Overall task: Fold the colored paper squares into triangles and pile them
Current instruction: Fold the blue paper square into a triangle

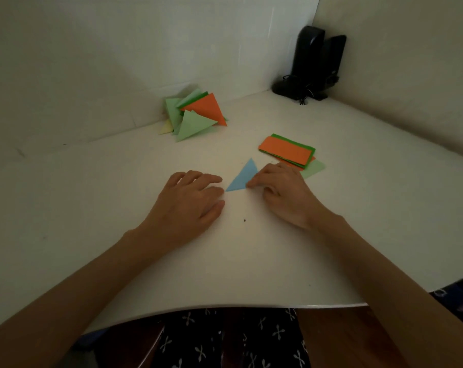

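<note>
White table [118, 187] edge nearest, bottom of frame; left hand [187, 203] at centre-left lies flat, fingers loosely spread, gripping nothing, fingertips just beside the blue triangle [242, 177]. Right hand [283, 192] at centre-right presses fingertips on that triangle's right side, not closed round it; pile of folded triangles [195, 115] upper centre; stack of unfolded squares [287, 150] right of centre; black speakers [315, 62] upper right.

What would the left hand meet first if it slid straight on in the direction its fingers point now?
Most likely the blue paper triangle. The left hand lies flat on the white table, its fingers pointing right and slightly away, just short of the triangle's near corner. The right hand lies beyond it.
</note>
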The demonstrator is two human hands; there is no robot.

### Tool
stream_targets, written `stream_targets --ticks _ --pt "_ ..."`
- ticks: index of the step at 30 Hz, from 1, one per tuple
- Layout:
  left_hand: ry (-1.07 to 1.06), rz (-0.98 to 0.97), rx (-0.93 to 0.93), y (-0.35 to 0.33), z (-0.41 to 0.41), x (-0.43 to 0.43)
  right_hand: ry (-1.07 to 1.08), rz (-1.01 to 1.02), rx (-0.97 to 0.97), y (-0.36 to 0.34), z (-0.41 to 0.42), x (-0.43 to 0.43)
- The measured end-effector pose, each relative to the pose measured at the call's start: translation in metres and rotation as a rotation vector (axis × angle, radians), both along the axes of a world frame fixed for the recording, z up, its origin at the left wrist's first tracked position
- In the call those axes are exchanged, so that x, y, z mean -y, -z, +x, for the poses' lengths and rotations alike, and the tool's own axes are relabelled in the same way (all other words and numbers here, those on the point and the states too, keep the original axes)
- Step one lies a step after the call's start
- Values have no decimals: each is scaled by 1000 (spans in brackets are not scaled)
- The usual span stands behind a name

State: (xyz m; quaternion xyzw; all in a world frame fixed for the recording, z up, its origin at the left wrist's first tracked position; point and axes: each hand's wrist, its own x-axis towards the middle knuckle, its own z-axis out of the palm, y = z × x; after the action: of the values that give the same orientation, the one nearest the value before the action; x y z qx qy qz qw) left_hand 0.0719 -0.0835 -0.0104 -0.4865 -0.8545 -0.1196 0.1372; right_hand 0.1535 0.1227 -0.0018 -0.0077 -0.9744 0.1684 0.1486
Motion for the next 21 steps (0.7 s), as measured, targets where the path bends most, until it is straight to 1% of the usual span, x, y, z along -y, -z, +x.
stream_targets --ticks 2,4,7,10,13,15,17,19,21 --pt "-31 80 122 -2 -2 -9 21 -74 7 -4 -6 -1" --pt "-81 155 236 -3 -5 -20 52 -68 40 -7 -13 -4" --pt "-127 154 305 1 -11 -31 84 -2 116 -3 -18 -10" --pt "-109 183 370 5 -16 -35 65 -112 47 1 -20 -13" --pt "-54 275 407 7 -18 -33 15 -205 -21 6 -22 -14" --pt "-17 349 405 8 -19 -31 -31 -187 -77 9 -21 -12" --pt "7 402 368 8 -20 -31 -81 -208 -53 7 -17 -9" --pt "24 462 344 7 -20 -30 -106 -316 -5 2 -11 -7" --pt "43 540 333 4 -20 -30 -94 -408 -69 -3 -8 -8"
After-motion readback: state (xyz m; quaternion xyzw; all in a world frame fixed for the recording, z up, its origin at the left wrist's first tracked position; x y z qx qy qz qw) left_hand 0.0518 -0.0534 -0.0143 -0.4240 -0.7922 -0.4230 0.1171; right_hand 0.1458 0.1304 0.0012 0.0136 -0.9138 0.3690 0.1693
